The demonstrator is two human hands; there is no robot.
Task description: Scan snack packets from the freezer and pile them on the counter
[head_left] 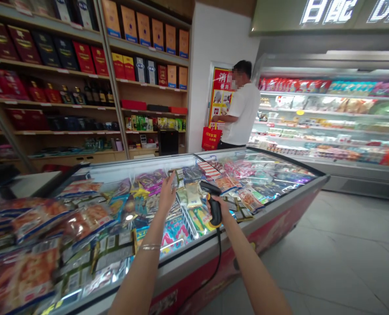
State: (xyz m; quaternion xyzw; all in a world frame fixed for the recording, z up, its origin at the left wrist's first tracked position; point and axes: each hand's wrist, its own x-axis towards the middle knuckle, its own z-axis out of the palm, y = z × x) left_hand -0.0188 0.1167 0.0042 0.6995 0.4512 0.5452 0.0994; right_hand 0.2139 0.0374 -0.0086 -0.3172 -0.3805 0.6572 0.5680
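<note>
The left hand (pixel 166 193), a bracelet (pixel 150 247) on its wrist, rises at 11 o'clock, with its fingers pinching a small packet (pixel 175 177) too blurred to read, above a chest freezer (pixel 194 251) of bagged snacks (pixel 82 218). At 1 o'clock, the right hand (pixel 221 211) wraps closed around a barcode scanner (pixel 209 187), whose cable (pixel 219 258) hangs over the freezer's rim. Farther off, a person (pixel 242 109) with a red bag (pixel 211 138) stands at 1 o'clock, between boxed goods on shelves (pixel 151 111) at 11 o'clock and a lit chiller (pixel 332 127) at 2 o'clock.

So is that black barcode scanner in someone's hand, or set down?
In hand: the right hand is wrapped around the barcode scanner, with its cable hanging down.
</note>
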